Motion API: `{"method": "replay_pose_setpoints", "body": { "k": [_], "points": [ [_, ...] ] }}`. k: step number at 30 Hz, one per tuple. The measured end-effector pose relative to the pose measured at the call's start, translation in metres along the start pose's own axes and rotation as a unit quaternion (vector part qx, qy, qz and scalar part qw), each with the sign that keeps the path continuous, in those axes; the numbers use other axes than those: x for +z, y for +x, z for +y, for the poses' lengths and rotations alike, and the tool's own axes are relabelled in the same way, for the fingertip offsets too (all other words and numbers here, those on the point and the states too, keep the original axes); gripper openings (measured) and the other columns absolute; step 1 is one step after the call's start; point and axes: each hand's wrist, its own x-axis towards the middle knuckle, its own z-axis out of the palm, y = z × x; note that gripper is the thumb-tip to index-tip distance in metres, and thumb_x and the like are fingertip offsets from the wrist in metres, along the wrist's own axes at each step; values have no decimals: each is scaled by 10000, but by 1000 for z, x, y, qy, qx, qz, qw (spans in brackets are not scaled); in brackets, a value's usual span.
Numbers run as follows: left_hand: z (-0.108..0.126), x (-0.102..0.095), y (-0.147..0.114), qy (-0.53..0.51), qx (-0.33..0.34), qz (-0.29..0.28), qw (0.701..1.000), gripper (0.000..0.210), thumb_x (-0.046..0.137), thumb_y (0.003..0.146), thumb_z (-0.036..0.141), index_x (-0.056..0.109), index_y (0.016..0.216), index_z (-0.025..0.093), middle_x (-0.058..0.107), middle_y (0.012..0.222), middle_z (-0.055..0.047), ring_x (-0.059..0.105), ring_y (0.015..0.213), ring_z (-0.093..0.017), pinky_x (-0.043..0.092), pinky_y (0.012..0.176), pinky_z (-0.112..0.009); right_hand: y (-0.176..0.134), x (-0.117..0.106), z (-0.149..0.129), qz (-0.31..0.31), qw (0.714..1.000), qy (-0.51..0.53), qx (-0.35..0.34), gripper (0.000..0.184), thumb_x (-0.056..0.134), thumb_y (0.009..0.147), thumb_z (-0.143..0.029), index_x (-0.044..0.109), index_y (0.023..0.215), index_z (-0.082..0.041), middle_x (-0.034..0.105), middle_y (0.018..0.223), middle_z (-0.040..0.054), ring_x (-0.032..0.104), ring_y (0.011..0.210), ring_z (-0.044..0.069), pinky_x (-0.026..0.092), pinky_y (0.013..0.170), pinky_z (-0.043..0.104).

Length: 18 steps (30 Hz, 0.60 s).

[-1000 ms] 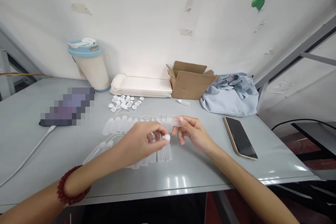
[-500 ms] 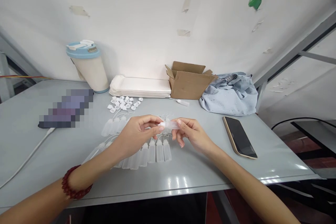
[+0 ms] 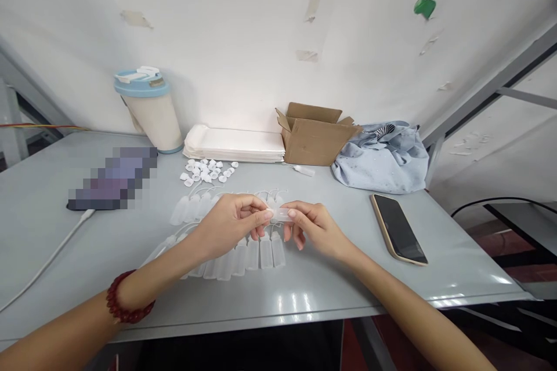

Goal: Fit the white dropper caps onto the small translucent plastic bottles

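Between my hands lies a small translucent plastic bottle [image 3: 282, 214], held sideways above the table. My right hand [image 3: 315, 226] pinches its body between thumb and fingers. At the bottle's neck end, my left hand [image 3: 243, 220] grips the white cap [image 3: 270, 212], which its fingertips mostly cover. Rows of similar bottles [image 3: 239, 258] lie flat beneath and in front of my hands, with thin white tubes or strings at their necks. Behind my left hand is a loose pile of small white caps [image 3: 209, 170].
Along the wall stand a cream tumbler [image 3: 154, 119] with a blue lid, a stack of white envelopes [image 3: 237, 144], an open cardboard box [image 3: 315, 139] and a light blue cloth bag [image 3: 380, 159]. A phone [image 3: 398, 229] lies right; a blurred device [image 3: 113, 179] with a cable lies left.
My left fingers have closed further over the cap, hiding its tip. My right fingers have shifted slightly on the bottle. The whole view has moved a little.
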Motion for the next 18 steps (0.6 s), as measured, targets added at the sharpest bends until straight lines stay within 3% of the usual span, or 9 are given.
{"method": "replay_pose_setpoints", "body": {
  "k": [4,7,9,13,18],
  "points": [
    [-3,4,-1,58,75,24,995,201,575,840,360,662,870,182,669,733,-14,615,655,-145,489,590,-243,1,-1,-2,-18,998,53,41,458,437,898,-543,599,785,-131,625,521,4,480,318,70,353,343,181],
    [-7,8,0,135,197,82,968,149,553,851,269,668,878,179,686,855,-45,614,743,-154,489,650,-257,3,-2,-3,-31,992,104,67,566,424,868,-611,562,613,-125,605,452,23,456,276,73,333,299,180],
    [-9,9,0,153,239,100,954,153,537,859,233,671,895,170,688,898,-59,614,780,-156,493,684,-261,3,-2,-3,-39,987,133,78,607,429,856,-630,543,543,-122,597,430,35,449,261,71,321,285,176],
    [-7,9,-1,76,178,65,979,164,590,839,299,693,896,185,694,924,-48,632,784,-155,525,677,-239,3,-1,-4,-42,980,173,86,577,460,844,-628,620,693,-95,609,428,26,453,251,78,304,274,168],
    [-2,6,-1,18,74,40,996,236,591,834,397,711,839,193,689,711,-12,623,637,-142,512,594,-230,2,0,-4,-33,983,165,80,587,455,855,-616,657,892,-65,620,439,20,457,255,83,317,280,172]
  ]
}}
